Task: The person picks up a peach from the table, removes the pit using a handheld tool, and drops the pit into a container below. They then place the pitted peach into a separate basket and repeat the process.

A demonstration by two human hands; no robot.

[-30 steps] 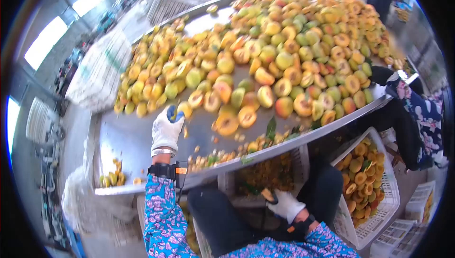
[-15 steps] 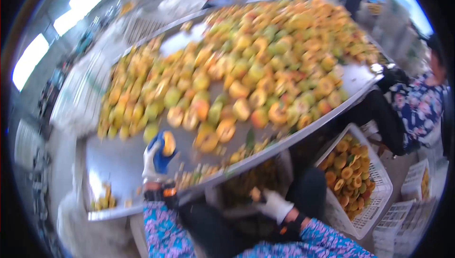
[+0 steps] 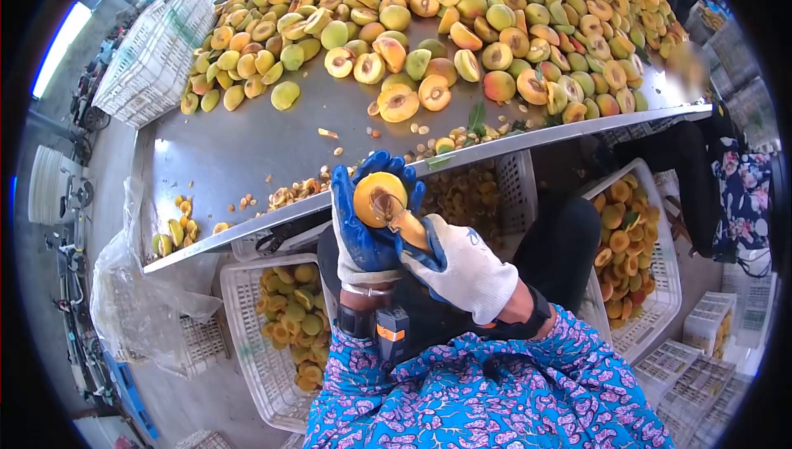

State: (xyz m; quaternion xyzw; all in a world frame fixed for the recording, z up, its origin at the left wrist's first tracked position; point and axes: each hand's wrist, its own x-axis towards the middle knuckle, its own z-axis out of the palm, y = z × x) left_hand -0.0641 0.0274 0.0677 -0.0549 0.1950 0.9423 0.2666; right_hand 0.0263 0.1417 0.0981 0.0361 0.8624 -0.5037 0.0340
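My left hand, in a white glove with a blue coated palm, is closed round a peach half with its cut face up. My right hand, gloved the same way, grips the tan handle of a small pitting tool. Its thin metal loop end rests against the middle of the cut face, where the stone sits. Both hands meet just in front of the metal table's edge. Beyond them many peach halves are heaped on the metal table.
Stones and scraps lie along the table's near edge. A white crate of halves stands at my left, another crate at my right. Below the table is a bin of fruit pieces. A co-worker's flowered sleeve shows at right.
My left hand has come back from the table with the peach half. My right hand has risen from my lap, bringing the tool to the fruit. The view has tilted down.
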